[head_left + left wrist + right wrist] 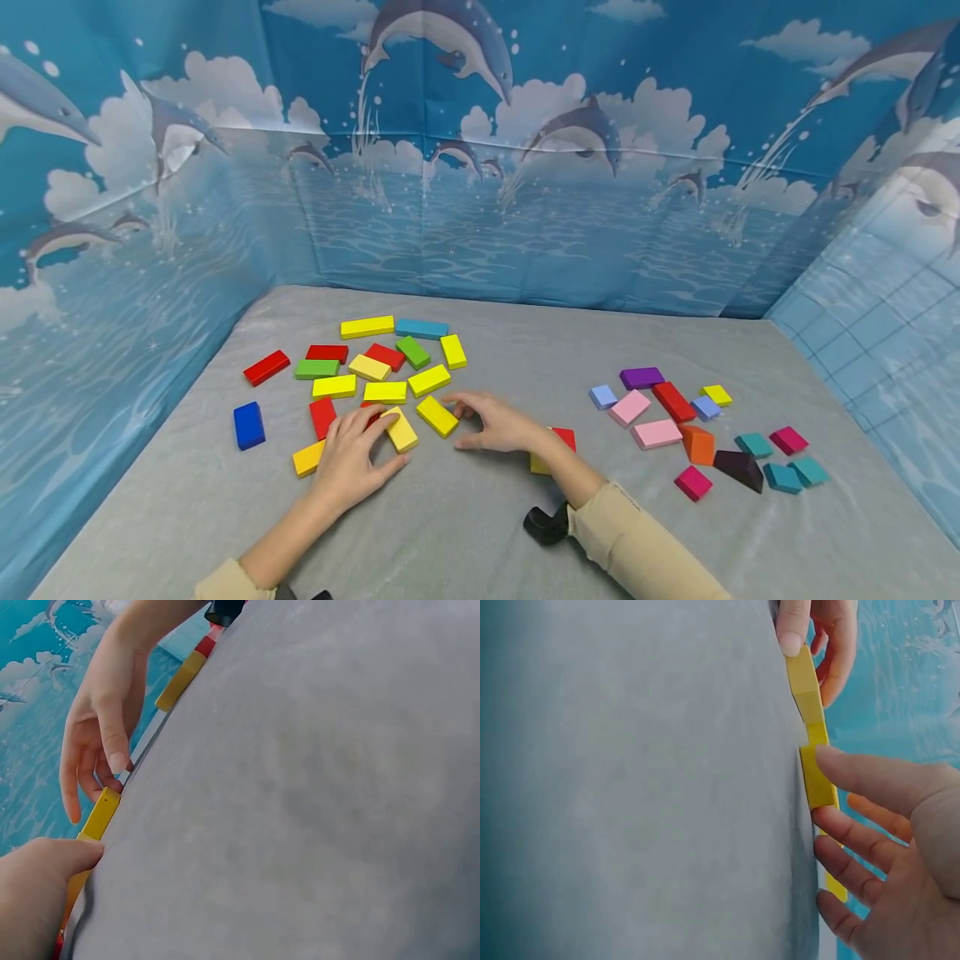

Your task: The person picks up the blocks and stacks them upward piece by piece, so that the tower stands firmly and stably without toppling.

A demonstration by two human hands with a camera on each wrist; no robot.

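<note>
My left hand [352,450] pinches a pale yellow block [401,430], its thumb at the near end and fingers at the far side. Another thumb view of this hand shows in the left wrist view, close to the yellow edge. My right hand [498,422] is beside a brighter yellow block [437,417], thumb and fingers spread with a gap around its right side. In the right wrist view, the right thumb overlaps a yellow block [817,776]; contact cannot be told. A red block behind the left fingers is mostly hidden.
Yellow, red, green and blue blocks lie beyond and left of the hands, including a dark blue block [249,426]. Under the right forearm a red block [564,437] and a yellow one are partly hidden. Mixed blocks, including a pink block [657,434], lie at right.
</note>
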